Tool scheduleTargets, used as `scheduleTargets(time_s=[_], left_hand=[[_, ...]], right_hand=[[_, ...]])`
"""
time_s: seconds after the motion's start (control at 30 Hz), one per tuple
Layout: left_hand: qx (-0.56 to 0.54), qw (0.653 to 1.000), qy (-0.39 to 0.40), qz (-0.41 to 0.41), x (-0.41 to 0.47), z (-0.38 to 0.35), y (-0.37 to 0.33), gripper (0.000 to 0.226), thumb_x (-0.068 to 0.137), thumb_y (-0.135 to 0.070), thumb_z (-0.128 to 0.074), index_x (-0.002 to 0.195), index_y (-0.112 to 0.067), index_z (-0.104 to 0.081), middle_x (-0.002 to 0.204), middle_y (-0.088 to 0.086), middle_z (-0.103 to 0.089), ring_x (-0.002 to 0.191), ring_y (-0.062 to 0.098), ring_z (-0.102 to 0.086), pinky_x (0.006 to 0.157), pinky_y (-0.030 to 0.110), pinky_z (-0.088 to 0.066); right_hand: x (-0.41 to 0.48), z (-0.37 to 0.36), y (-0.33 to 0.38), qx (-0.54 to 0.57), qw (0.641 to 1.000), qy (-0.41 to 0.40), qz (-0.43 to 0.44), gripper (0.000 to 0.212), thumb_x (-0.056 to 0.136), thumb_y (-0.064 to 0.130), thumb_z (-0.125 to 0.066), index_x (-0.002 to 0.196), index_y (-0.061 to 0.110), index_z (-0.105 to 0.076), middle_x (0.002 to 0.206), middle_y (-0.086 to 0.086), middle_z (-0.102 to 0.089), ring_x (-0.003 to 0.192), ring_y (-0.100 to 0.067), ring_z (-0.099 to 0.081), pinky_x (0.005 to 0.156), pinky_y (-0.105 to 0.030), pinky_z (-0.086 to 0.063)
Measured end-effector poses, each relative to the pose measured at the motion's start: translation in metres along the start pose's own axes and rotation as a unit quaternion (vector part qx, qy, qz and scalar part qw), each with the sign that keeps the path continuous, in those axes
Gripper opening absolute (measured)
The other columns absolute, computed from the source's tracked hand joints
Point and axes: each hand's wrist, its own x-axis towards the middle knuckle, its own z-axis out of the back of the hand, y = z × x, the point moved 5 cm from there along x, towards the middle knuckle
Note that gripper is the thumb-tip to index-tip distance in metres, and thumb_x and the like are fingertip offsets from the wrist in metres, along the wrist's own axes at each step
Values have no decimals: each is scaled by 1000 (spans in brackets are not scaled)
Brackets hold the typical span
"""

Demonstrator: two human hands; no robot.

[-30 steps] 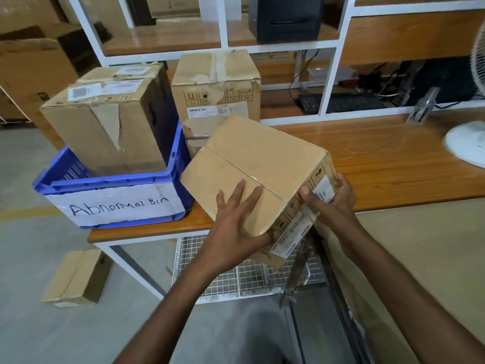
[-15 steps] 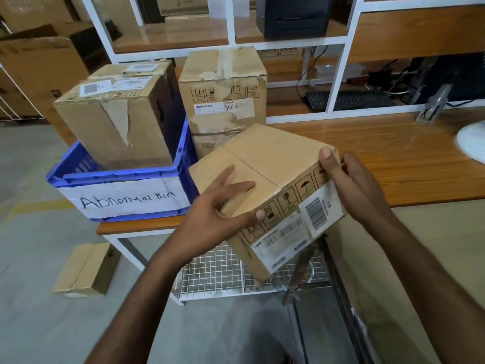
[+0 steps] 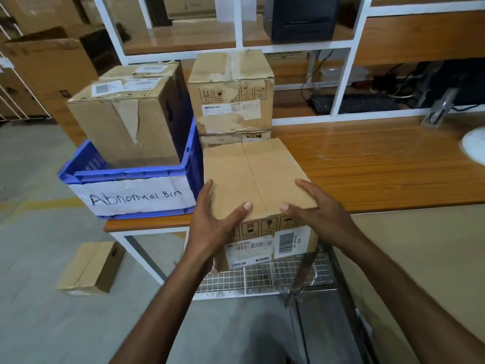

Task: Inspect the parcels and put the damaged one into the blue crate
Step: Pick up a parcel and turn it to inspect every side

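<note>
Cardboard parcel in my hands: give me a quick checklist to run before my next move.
1. Grip: left hand and right hand hold the plain brown cardboard parcel at its near corners: ok.
2. Parcel's top and centre seam free of tears: ok.
3. Its underside and far faces: cannot tell.
4. Room in the blue plastic crate, which already holds a torn brown cardboard box: cannot tell.
5. Bare wooden tabletop on the right for setting down: ok.
</note>
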Motion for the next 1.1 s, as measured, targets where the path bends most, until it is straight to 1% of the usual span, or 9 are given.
scheduleTargets(time_s=[0.1, 0.17, 0.27, 0.37, 0.47, 0.57, 0.7, 0.83, 1.1], left_hand=[[28, 999, 0, -28, 2, 11, -6, 63, 67, -52, -94, 124, -43, -69, 134, -16, -61, 127, 9, -58, 103, 44, -56], [41, 998, 0, -48, -1, 19, -19, 44, 68, -52, -93, 106, -39, -76, 124, -17, -67, 119, 6, -62, 97, 39, -58], [45, 996, -17, -78, -4, 32, -44, 30, 71, -52, -92, 92, -34, -79, 109, -13, -75, 108, 9, -68, 94, 43, -59], [36, 993, -23, -106, -7, 41, -65, 27, 73, -49, -93, 90, -32, -80, 100, -12, -78, 102, 11, -72, 95, 48, -58], [13, 992, -8, -124, -9, 46, -79, 31, 71, -50, -93, 92, -31, -80, 103, -10, -78, 101, 12, -72, 93, 46, -60], [9, 989, 17, -144, -8, 42, -87, 37, 67, -55, -91, 94, -33, -79, 107, -12, -76, 101, 5, -71, 88, 37, -61], [14, 984, 69, -162, 7, 21, -88, 42, 68, -63, -90, 100, -39, -76, 117, -12, -73, 108, 8, -71, 90, 41, -62], [-1, 980, 105, -170, 27, -12, -90, 41, 69, -62, -89, 100, -39, -76, 120, -14, -70, 113, 7, -68, 94, 44, -60], [27, 963, 166, -209, 69, -84, -89, 52, 60, -51, -96, 106, -38, -73, 125, -9, -61, 115, 11, -64, 90, 44, -62]], right_hand=[[-16, 4, 7, -36, 999, -7, 20, 117, 50, 97, -68, 154, 49, -42, 139, 16, -60, 110, -14, -67, 93, -44, -59], [-26, 11, 13, -44, 998, -30, 32, 117, 47, 99, -67, 151, 50, -46, 119, 1, -75, 88, -21, -74, 79, -43, -63], [-34, 19, 28, -40, 996, -58, 52, 110, 50, 99, -66, 148, 50, -51, 99, -11, -79, 64, -19, -71, 63, -38, -63], [-42, 28, 49, -37, 994, -78, 73, 108, 52, 99, -65, 147, 50, -52, 70, -14, -71, 45, -14, -55, 45, -21, -45], [-47, 38, 63, -27, 992, -97, 70, 106, 47, 97, -71, 143, 57, -51, 89, -14, -76, 68, -25, -73, 59, -44, -63], [-47, 47, 69, -21, 991, -109, 79, 101, 48, 92, -78, 140, 61, -51, 106, -10, -76, 85, -29, -75, 68, -55, -63], [-50, 64, 74, -57, 985, -141, 78, 95, 53, 74, -83, 141, 53, -56, 104, 29, -65, 90, -18, -70, 79, -43, -61], [-41, 83, 56, -62, 981, -171, 71, 96, 51, 70, -83, 141, 47, -58, 108, 42, -51, 92, 2, -63, 76, -31, -54], [8, 128, 0, -14, 979, -194, 63, 96, 52, 65, -87, 141, 42, -61, 129, 27, -61, 101, -5, -67, 86, -37, -59]])
